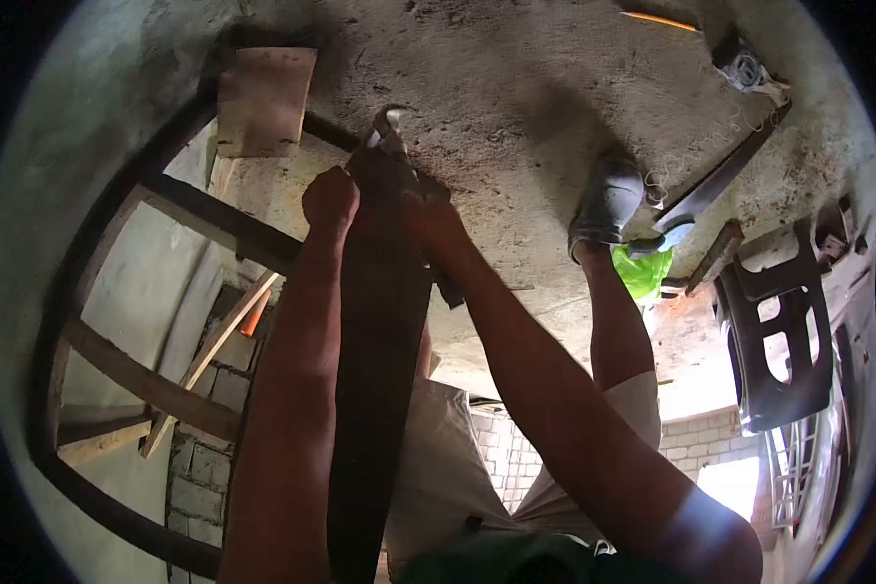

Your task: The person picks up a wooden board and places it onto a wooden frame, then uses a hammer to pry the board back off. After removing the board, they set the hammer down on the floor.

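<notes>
A long dark wooden plank (pixel 375 370) runs lengthwise between my forearms, its far end near the floor. My left hand (pixel 331 201) is closed at the left edge of the plank near that end. On the other side, my right hand (pixel 430 219) is wrapped round what looks like a claw hammer (pixel 389 131). Its metal head lies over the plank's far end, and a dark handle end shows below my hand. Shadow hides the fingers of both hands in part.
At left stands a dark wooden frame (pixel 190 209) with crosspieces, beside a flat board piece (pixel 266 102). On the floor at right are a pencil (pixel 660 19), a handsaw (pixel 725 170) and bright green plastic (pixel 642 273). A black plastic stool (pixel 779 336) is farther right. My shoe (pixel 608 200) is nearby.
</notes>
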Available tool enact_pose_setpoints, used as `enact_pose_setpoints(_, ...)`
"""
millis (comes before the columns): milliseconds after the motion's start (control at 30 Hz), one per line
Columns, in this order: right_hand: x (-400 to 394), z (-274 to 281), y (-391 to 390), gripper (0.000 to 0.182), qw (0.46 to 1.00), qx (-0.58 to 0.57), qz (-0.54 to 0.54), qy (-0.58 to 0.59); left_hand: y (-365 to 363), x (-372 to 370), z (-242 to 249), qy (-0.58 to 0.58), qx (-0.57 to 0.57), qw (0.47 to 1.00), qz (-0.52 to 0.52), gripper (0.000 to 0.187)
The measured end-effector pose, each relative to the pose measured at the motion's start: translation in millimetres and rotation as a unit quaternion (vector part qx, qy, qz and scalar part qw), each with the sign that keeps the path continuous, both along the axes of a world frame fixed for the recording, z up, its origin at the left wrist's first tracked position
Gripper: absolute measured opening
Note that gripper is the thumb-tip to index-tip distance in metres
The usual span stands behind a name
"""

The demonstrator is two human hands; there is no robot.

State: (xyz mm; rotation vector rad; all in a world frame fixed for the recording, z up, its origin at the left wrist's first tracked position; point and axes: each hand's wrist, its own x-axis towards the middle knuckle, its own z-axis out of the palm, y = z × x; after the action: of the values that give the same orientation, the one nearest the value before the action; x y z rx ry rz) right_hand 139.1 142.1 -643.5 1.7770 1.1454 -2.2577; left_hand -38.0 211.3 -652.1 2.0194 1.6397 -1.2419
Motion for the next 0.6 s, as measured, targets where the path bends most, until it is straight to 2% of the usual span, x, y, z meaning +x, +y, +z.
enact_pose_setpoints(33, 10, 24, -1, 0.043, 0.962, -0.153, -0.214, -0.072, -2, 1, -4, -0.004, -0.006, 1.0, 0.001, 0.034)
enact_pose_setpoints(100, 2, 38, -12, 0.045, 0.946, -0.102, -0.276, -0.137, 3, 3, 4, 0.018, -0.064, 0.998, -0.01, 0.032)
enact_pose_setpoints(133, -11, 27, -19, 0.045, 0.946, -0.098, -0.277, -0.136, 6, 4, 3, 0.019, -0.06, 0.998, -0.01, 0.032)
enact_pose_setpoints(167, -28, 8, -37, 0.046, 0.98, 0.046, -0.143, -0.133, 7, 6, 5, 0.013, -0.053, 0.998, -0.006, 0.032)
enact_pose_setpoints(200, -38, -6, -50, 0.047, 0.974, 0.186, -0.004, -0.126, 6, 8, 9, 0.008, -0.049, 0.999, -0.001, 0.033)
enact_pose_setpoints(233, -32, -21, -45, 0.051, 0.985, 0.17, 0.026, -0.021, 2, 6, 8, 0.008, -0.047, 0.999, -0.003, 0.033)
enact_pose_setpoints(267, -18, -22, -21, 0.05, 0.976, 0.152, 0.154, 0.015, 3, 6, 6, 0.011, -0.033, 0.999, 0.01, 0.033)
enact_pose_setpoints(300, -5, -15, -6, 0.05, 0.975, 0.157, 0.153, 0.014, 3, 4, 3, 0.016, -0.021, 0.999, 0.025, 0.034)
enact_pose_setpoints(333, 11, 2, 7, 0.048, 1.0, 0.027, 0.005, 0.015, 5, 3, 3, 0.016, -0.02, 0.999, 0.027, 0.034)
enact_pose_setpoints(367, 19, 9, 5, 0.048, 0.984, -0.109, -0.143, 0.012, 6, 4, 3, 0.014, -0.032, 0.999, 0.026, 0.034)
enact_pose_setpoints(400, 15, 15, 1, 0.048, 0.983, -0.116, -0.143, 0.01, 4, 4, 3, 0.013, -0.046, 0.999, 0.025, 0.035)
enact_pose_setpoints(467, -10, 12, -13, 0.046, 0.941, -0.151, -0.27, -0.138, 3, 0, 4, 0.008, -0.052, 0.998, 0.024, 0.035)
enact_pose_setpoints(500, -12, 6, -21, 0.046, 0.94, -0.151, -0.273, -0.138, 3, 0, 5, 0.006, -0.058, 0.998, 0.02, 0.035)
enact_pose_setpoints(533, -12, -9, -28, 0.042, 0.992, 0.0, -0.106, -0.065, 5, 2, 3, 0.0, -0.06, 0.998, 0.016, 0.035)
enact_pose_setpoints(567, -1, -15, -17, 0.039, 0.986, 0.154, 0.067, 0.007, 8, 4, -2, -0.003, -0.051, 0.999, 0.011, 0.035)
enact_pose_setpoints(600, 11, -21, -5, 0.039, 0.985, 0.161, 0.063, 0.004, 7, 4, -4, 0.021, -0.022, 1.0, -0.001, 0.034)
